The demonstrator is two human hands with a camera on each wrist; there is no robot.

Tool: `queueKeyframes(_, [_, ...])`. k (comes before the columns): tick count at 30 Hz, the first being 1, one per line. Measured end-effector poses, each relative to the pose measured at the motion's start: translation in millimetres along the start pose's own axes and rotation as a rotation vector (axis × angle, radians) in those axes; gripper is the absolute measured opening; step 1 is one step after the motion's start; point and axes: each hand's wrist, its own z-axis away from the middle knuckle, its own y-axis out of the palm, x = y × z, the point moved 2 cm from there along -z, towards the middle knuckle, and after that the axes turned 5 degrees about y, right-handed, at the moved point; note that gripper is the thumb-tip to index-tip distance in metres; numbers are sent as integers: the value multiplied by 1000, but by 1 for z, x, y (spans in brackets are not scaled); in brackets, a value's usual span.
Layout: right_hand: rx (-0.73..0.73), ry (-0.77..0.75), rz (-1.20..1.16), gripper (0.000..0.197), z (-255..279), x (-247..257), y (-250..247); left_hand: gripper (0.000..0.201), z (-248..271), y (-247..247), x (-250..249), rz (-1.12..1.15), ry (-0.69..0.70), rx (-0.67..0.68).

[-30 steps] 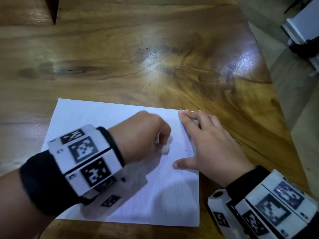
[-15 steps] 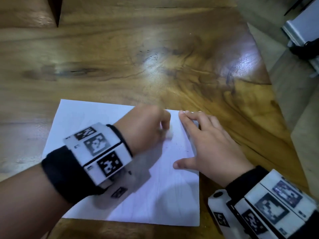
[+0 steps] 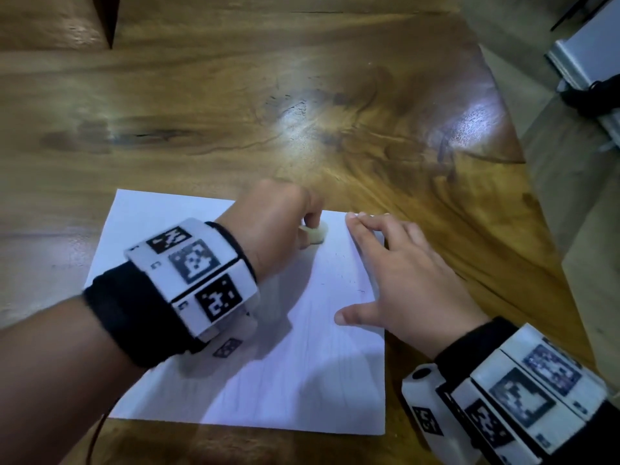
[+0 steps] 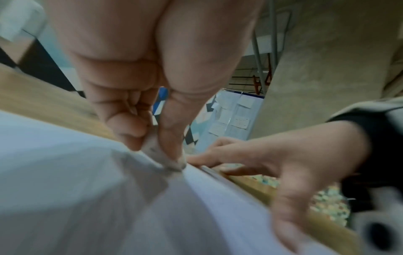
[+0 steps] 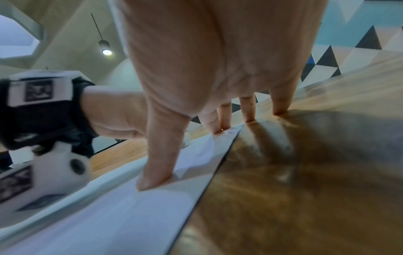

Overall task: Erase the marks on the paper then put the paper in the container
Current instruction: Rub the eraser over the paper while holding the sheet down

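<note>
Flat white rectangular paper sheet point(image 3: 275, 374) lies on glossy, grain-streaked brown wooden desk point(image 3: 235, 105), near its front edge. Left hand point(image 3: 278, 226) pinches small pale rounded eraser point(image 3: 315, 234), pressed on sheet near its far edge. Right hand point(image 3: 402, 280), fingers straight & spread, presses sheet's right edge, thumb on paper. Faint pencil specks point(image 3: 352, 286) btwn hands. Left wrist w/ white marker-tagged band point(image 3: 198, 273) covers sheet's middle.

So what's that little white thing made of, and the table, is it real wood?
The little white eraser pinched in the left hand looks like soft matte rubber: its corners are rounded and smudged grey. The table looks like real wood under glossy varnish: flowing grain, dark knots and bright light reflections, though a veneer can't be ruled out.
</note>
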Motion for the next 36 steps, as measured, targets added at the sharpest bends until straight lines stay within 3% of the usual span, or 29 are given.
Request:
queueKeyframes(2, [-2,2,-3,116,0,0,0,1,16,6,2,14,85,91])
queueKeyframes(5, [-2,-2,4,116,0,0,0,5,35,16,4,58,118,316])
queueKeyframes(7, [-2,-4,11,116,0,0,1,8,27,13,4,69,83,275])
queueKeyframes(10, [1,-2,13,116,0,0,0,10,5,3,3,30,5,53])
queueKeyframes(12, [2,-2,6,115,0,0,0,9,5,4,4,38,-2,19])
queueKeyframes(15, [-3,-2,-4,115,0,0,0,8,27,11,3,71,96,184])
queueKeyframes(17, [-2,0,-1,115,0,0,0,11,32,13,3,86,87,291])
queueKeyframes(22, [3,0,4,115,0,0,1,9,9,2,2,73,-34,35])
queueKeyframes(27, [-6,-7,-12,114,-1,-2,2,14,34,11,7,68,59,233])
queueKeyframes(33, [19,-7,12,105,-1,3,-2,15,41,12,7,96,8,198])
queueKeyframes(36, [-12,23,63,104,-4,10,0,13,42,9,9,103,-11,242])
